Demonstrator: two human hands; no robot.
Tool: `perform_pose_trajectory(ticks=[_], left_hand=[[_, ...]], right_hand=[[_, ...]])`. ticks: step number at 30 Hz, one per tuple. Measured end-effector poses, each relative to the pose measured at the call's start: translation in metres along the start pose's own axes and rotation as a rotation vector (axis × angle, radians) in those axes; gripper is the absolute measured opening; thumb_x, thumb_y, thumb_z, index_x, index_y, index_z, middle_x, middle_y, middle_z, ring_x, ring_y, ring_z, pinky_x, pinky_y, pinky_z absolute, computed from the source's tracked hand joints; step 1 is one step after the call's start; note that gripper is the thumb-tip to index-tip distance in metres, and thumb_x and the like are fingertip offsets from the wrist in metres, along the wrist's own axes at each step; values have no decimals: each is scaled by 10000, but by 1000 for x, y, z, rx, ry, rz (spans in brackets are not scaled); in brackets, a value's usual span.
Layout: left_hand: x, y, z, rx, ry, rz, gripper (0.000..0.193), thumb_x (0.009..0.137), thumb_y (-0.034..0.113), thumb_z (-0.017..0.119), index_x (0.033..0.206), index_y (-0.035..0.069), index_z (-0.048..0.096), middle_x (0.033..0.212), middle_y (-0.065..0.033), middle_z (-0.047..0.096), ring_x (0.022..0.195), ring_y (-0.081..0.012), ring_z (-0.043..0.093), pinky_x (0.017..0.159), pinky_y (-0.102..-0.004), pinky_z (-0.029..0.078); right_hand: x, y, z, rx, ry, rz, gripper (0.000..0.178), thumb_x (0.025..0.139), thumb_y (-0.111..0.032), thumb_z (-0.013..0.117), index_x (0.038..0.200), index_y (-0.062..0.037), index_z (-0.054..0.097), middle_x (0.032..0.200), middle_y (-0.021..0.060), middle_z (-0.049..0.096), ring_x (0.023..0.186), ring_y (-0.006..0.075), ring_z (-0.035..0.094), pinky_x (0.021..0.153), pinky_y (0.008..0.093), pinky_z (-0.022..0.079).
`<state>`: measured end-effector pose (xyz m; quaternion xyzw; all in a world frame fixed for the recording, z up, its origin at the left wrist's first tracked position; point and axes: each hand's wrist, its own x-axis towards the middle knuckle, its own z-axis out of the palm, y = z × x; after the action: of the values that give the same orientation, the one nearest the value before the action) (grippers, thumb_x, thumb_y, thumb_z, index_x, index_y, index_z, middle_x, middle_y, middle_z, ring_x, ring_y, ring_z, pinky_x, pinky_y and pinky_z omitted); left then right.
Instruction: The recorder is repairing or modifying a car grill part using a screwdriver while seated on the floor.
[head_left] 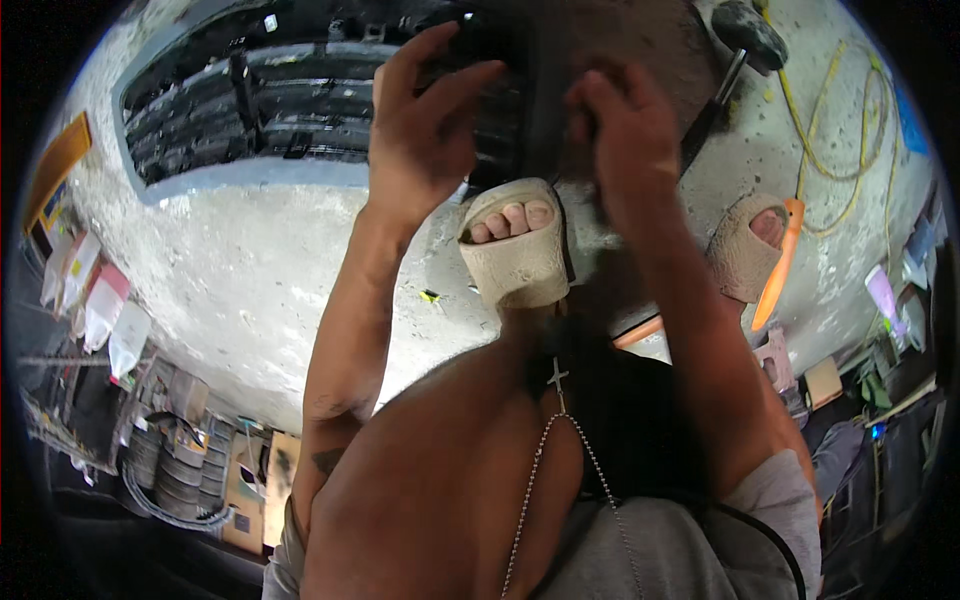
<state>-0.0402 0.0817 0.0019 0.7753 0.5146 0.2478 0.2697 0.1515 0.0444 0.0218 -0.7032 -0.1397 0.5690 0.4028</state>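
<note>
A black slatted panel with grey edges, like a vehicle grille (300, 100), lies on the floor at the far left. Over its right end is my left hand (425, 130), thumb and forefinger stretched apart with nothing visible between them. My right hand (628, 125) hovers to the right of the panel, above a dark brownish patch. Its fingers are curled and pressed together, partly blurred, and whatever they may hold is hidden. A black-headed mallet (748, 38) lies beyond my right hand, its dark grip partly behind my forearm.
A yellow cord (845, 195) loops at the right. Beside my right sandal (742, 250) is an orange handle (779, 265); my left sandal (518, 250) is near the panel. Plastic bottles (105, 305) stand at left. A beaded chain with a cross (557, 375) hangs down.
</note>
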Motion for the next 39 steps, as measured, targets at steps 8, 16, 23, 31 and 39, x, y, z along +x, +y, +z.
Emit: perform_pose_trajectory(ticks=[8,16,23,31,39], left_hand=[[-26,-39,-72,-299,389,-518,246,1005,202,658,1130,-6,695,942,-88,764,684,-69,650,609,-212,545],[-59,-34,-43,111,339,-331,281,891,119,736,1150,18,696,1027,-145,708,919,-256,681,850,-339,531],[-98,-3,-13,282,189,-498,823,896,315,747,1497,-74,339,1521,-354,345,1408,-505,348,1158,-515,301],[-102,-11,-12,410,-81,-545,992,866,454,755,1513,-116,264,1535,-427,247,1447,-569,236,1178,-546,277],[-108,-13,-6,389,-24,-478,976,857,393,778,1504,-129,265,1501,-467,254,1425,-603,248,1157,-548,315]], right_hand=[[55,-49,-69,-343,-108,-343,215,942,-129,618,1120,-11,628,923,109,677,803,235,639,725,341,507],[68,-65,-89,-441,-182,-329,321,991,-177,666,1286,-51,647,926,-31,659,784,34,569,705,192,442],[76,-72,-67,-322,-215,-378,315,983,-134,641,1284,-41,640,976,-11,668,785,42,562,689,195,452],[85,-69,-70,-722,-344,-718,371,987,-95,574,1356,-110,611,874,9,628,703,72,545,668,224,473],[80,-54,-33,-1223,-528,-1057,445,1026,-266,530,1470,-247,509,1010,163,685,906,372,664,798,457,533]])
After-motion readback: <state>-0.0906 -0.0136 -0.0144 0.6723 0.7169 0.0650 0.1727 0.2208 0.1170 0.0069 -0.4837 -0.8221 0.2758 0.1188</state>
